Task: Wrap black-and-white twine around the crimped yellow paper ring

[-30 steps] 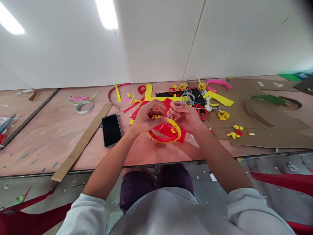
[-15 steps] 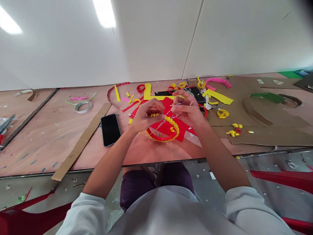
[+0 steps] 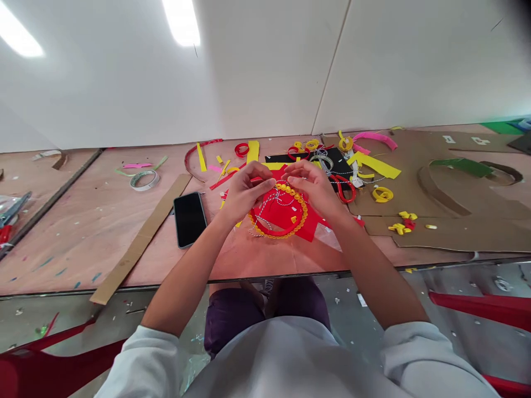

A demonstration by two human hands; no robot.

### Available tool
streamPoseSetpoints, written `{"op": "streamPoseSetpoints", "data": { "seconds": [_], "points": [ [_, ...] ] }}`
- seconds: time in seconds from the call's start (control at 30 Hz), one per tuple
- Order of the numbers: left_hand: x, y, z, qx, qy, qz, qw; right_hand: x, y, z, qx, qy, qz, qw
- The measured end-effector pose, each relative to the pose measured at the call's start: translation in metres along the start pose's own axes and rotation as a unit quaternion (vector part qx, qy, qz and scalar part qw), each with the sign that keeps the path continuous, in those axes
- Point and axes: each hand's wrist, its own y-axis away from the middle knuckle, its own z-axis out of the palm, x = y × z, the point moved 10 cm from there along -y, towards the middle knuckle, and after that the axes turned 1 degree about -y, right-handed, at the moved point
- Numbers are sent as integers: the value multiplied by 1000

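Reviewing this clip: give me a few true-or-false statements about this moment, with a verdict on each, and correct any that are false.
1. The phone lies to the left of the left hand. True.
2. The right hand grips the scissors. False: the scissors lie beside it, not in it.
3. The red ring with yellow curls rests on a red sheet. True.
4. The tape roll sits on the brown cardboard. False: it lies on the plywood table, left of the phone.
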Motion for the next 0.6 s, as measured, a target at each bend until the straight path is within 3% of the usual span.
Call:
{"op": "streamPoseSetpoints", "data": {
  "seconds": [0.27,0.43,0.5,0.6],
  "points": [
    [-5,2,2,-8,57,-28,998,2,-3,-9,31,30,3,999],
    [-5,3,8,-24,109,-51,992,20,2,21,-115,-46,71,990],
    [-3,4,10,-30,135,-58,989,15,7,33,-161,-71,49,983],
    [-1,4,11,-35,173,-66,982,1,12,40,-181,-74,-3,981]
  ]
}}
